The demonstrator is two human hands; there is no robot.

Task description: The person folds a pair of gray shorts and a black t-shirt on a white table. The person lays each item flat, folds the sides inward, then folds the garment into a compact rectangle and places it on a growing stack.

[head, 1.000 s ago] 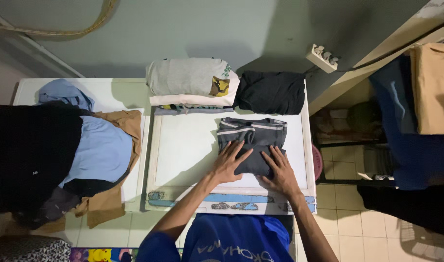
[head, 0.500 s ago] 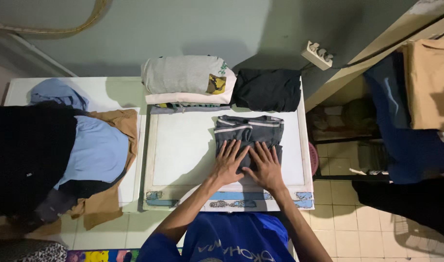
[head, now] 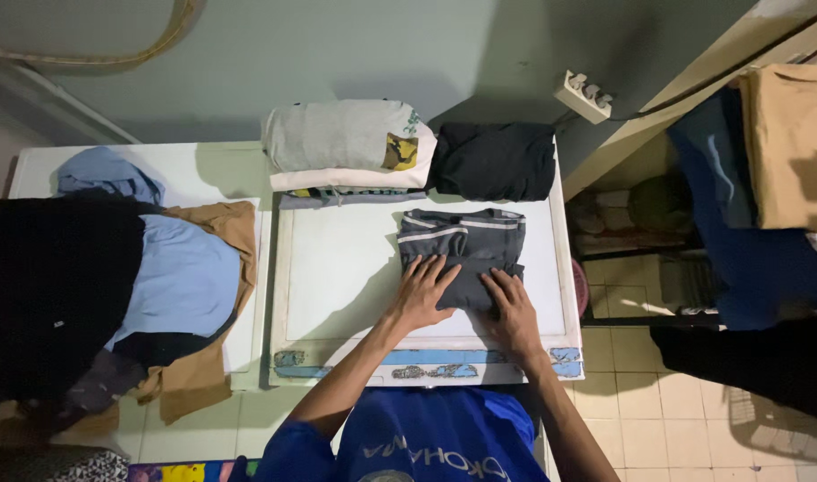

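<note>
Grey cloth with pale stripes, a folded garment (head: 462,250), lies on the white bench (head: 337,277) toward its right edge, pinned under two bare hands. The left hand (head: 422,295) rests flat on the garment's near left part, fingers spread and released, grasping nothing. The right hand (head: 511,312) presses flat on its near right corner, likewise unclenched. Along the far edge sit a folded pale grey stack (head: 346,143) and, just beside it at the far right corner, a folded black garment (head: 493,161). At the bench's left end lies a loose heap of clothes (head: 114,286) in black, light blue and tan.
</note>
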